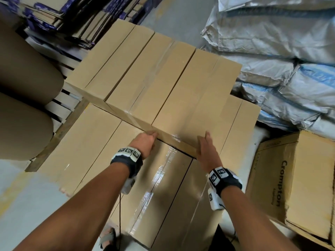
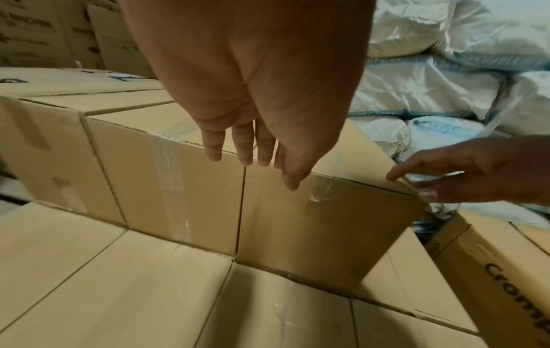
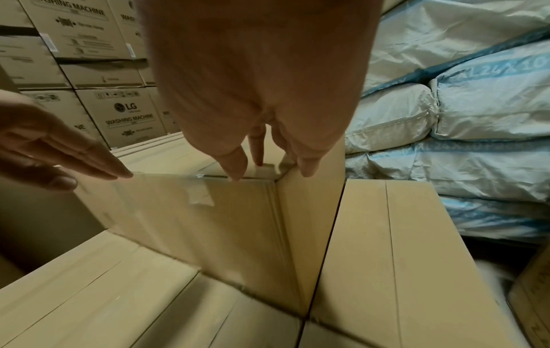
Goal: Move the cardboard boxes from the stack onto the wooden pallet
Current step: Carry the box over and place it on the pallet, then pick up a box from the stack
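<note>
— Where is the box you are working on, and which way does it run?

— The top box (image 1: 188, 98) lies flat on the upper layer, the rightmost of three long boxes side by side. Its long axis runs away from me, angled up and to the right in the head view, with the short end face toward me. A strip of clear tape (image 1: 204, 98) follows that same axis along its lid. It rests on the lower layer of boxes (image 1: 90, 142), which sits on the wooden pallet (image 1: 59, 131); I see the pallet's slats and edge at the left.

— And your hands?

— Both are at the near end of that box, set apart at its two corners. My left hand (image 1: 145, 144) is at the near left corner, fingers (image 2: 244, 150) straight and close together, the tips at the top edge of the end face. I cannot tell for certain whether they press the cardboard or sit just off it. My right hand (image 1: 206, 147) is at the near right corner, fingers (image 3: 235, 164) extended and pointing down over the top edge, the thumb toward the side. Neither hand is curled round anything.

— What else is near?

— A box printed Crompton (image 1: 293, 183) stands to the right, tilted. White woven sacks (image 1: 282, 51) are piled behind it. Brown paper rolls (image 1: 21, 87) lie to the left, and flattened cartons (image 1: 54, 13) beyond them.
</note>
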The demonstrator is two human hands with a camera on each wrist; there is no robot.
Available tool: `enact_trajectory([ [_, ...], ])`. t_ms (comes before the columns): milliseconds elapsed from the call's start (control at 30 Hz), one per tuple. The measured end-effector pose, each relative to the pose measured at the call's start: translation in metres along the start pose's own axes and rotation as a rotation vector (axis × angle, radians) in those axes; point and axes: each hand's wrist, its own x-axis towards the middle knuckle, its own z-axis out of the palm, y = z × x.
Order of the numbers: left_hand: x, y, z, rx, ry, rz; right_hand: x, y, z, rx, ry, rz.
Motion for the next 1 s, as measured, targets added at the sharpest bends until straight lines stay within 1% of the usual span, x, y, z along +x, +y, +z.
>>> enact_trajectory([
  [133,-0.067,0.013,0.011,-0.075,-0.076,-0.030,-0.070,-0.018,0.001,0.006,-0.119,-0.008],
  [200,-0.090,0.012,0.019,-0.093,-0.084,-0.035,-0.106,-0.029,0.002,0.053,-0.116,-0.044],
  [300,-0.116,0.013,0.030,-0.123,-0.056,-0.018,-0.157,-0.045,0.014,0.055,-0.034,-0.078],
  [467,-0.159,0.016,0.065,-0.108,-0.093,0.147,-0.250,-0.071,0.063,0.106,0.138,0.058],
  [533,-0.181,0.020,0.076,-0.129,-0.108,0.200,-0.288,-0.085,0.081,0.130,0.162,0.105],
  [633,-0.216,0.030,0.084,-0.180,-0.124,0.222,-0.333,-0.100,0.093,0.176,0.194,0.150],
  [700,-0.238,0.039,0.089,-0.179,-0.142,0.238,-0.361,-0.106,0.093,0.176,0.198,0.191],
  [800,-0.271,0.058,0.089,-0.185,-0.155,0.249,-0.398,-0.106,0.087,0.169,0.164,0.217],
  [933,-0.305,0.083,0.096,-0.178,-0.119,0.296,-0.427,-0.095,0.079,0.170,0.127,0.256],
  [1000,-0.313,0.093,0.100,-0.191,-0.136,0.269,-0.434,-0.086,0.078,0.168,0.087,0.268],
])
